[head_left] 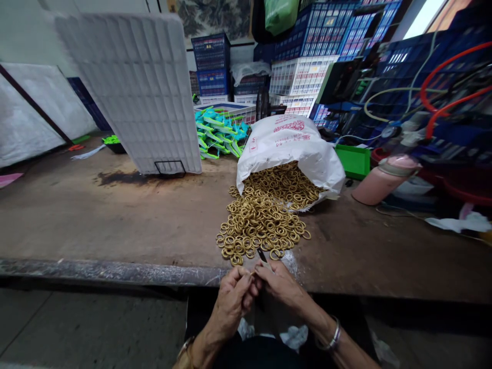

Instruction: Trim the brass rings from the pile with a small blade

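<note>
Gold-coloured rings (261,225) lie in a heap spilling from the mouth of a white sack (280,141) onto the brown table. At the table's front edge, my left hand (235,293) is closed, pinching a small gold ring (252,273) seen nearly edge-on between the fingertips. Close beside it, my right hand (280,285) is closed around a small knife (263,257), its dark blade pointing up and away towards the heap. The fingertips of both hands meet around the ring; exactly how the right fingers touch it is hidden.
A white ribbed panel (142,92) stands upright on the table (96,220) at the left. Behind are green and turquoise plastic pieces (219,132) and stacked blue crates (210,64). A pink bottle (384,179), a green tray (352,161) and red hoses (432,102) are at the right.
</note>
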Available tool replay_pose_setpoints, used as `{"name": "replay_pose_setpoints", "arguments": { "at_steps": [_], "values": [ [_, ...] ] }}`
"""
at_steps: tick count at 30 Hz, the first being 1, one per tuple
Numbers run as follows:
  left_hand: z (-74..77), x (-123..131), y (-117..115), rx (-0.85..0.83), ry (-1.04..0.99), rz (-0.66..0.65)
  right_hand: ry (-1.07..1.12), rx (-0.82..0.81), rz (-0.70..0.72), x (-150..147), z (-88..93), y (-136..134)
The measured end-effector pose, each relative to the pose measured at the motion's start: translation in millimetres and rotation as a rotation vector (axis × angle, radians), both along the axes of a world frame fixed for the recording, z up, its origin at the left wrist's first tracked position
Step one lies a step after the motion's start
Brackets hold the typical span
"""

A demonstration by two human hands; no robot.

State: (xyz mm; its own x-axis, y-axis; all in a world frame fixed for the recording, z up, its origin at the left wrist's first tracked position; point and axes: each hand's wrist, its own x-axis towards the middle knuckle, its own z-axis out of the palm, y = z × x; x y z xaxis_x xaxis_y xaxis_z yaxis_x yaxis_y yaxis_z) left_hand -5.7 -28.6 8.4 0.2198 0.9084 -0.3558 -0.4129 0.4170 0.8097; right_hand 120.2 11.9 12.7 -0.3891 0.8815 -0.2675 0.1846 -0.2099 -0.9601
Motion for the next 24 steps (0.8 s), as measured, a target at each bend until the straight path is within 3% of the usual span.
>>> {"name": "replay_pose_setpoints", "arguments": {
  "at_steps": [4, 9, 17, 24],
  "values": [
    [-2.7, -0.8, -0.6, -0.001, 0.003, 0.007, -0.236, 0.217, -0.040, 5.4, -5.6, -2.1],
    [-0.3, 0.6, 2.3, -0.006, 0.051, 0.042, -0.593, 0.495, 0.115, 9.0, -11.3, -10.7],
    [-15.3, -0.8, 1.5, 0.087, 0.075, 0.089, -0.800, 0.565, 0.216, 6.7, -10.1, -11.1],
    [-1.5, -2.6, -9.1, 0.018, -0.046, -0.002, -0.972, 0.533, 0.077, 15.4, -19.9, 5.2]
  ]
}}
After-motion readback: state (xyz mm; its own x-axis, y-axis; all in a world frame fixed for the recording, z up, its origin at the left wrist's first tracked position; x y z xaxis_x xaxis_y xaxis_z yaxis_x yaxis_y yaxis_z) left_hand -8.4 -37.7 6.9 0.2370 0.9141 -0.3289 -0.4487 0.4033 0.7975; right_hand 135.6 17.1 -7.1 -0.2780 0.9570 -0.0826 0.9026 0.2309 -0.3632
